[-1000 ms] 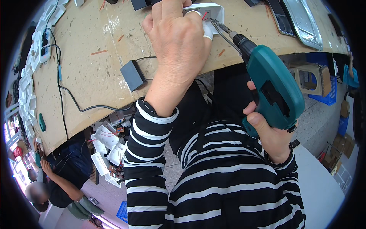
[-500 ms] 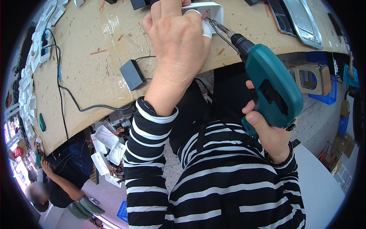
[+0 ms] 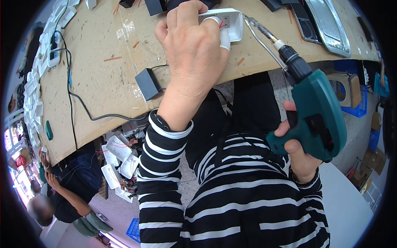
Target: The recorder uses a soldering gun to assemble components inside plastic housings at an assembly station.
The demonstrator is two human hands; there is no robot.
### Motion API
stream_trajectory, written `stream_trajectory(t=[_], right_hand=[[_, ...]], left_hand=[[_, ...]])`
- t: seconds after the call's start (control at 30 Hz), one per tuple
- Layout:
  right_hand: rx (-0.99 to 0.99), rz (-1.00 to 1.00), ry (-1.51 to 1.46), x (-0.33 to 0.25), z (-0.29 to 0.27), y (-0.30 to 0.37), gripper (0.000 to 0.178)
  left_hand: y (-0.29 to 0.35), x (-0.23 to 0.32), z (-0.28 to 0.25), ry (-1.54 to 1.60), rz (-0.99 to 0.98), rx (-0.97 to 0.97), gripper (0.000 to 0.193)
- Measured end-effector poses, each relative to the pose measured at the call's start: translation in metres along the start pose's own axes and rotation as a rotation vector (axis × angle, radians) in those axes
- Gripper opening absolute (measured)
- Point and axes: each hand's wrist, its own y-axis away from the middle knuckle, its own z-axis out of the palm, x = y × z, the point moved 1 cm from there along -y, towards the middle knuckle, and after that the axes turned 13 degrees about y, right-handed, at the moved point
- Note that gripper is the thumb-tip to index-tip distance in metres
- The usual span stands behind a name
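My left hand [image 3: 192, 49] rests at the table's near edge, its fingers bent over a small white plastic case [image 3: 236, 25] and holding it. White covers sit on two of its fingertips. Short red wires [image 3: 222, 24] show inside the case; the hand hides its left part. In my right hand [image 3: 304, 159] is a teal soldering gun [image 3: 324, 105], gripped by its handle. The metal tip [image 3: 256, 24] and thin feed tube point up and left, just right of the case and apart from it.
A black box [image 3: 148, 84] with a cable lies left of my wrist. Black cables cross the tabletop [image 3: 103, 82]. White cases [image 3: 120, 149] with wires are heaped below the table edge. A metal tray [image 3: 333, 29] stands at right. Another person [image 3: 70, 194] works at lower left.
The soldering gun has moved right and slightly down, its tip drawn out of the white case. My left hand stays on the case; the whole view has shifted slightly.
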Motion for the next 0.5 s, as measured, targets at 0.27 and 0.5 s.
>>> stream_trajectory(t=[0.27, 0.5], right_hand=[[0.06, -0.044, 0.037, 0.004, -0.009, -0.003, 0.076], [0.048, -0.058, 0.023, 0.007, -0.011, -0.005, 0.075]], left_hand=[[0.023, -0.006, -0.007, -0.067, 0.007, -0.077, 0.022], [0.035, -0.003, 0.0, -0.027, 0.015, 0.047, 0.02]])
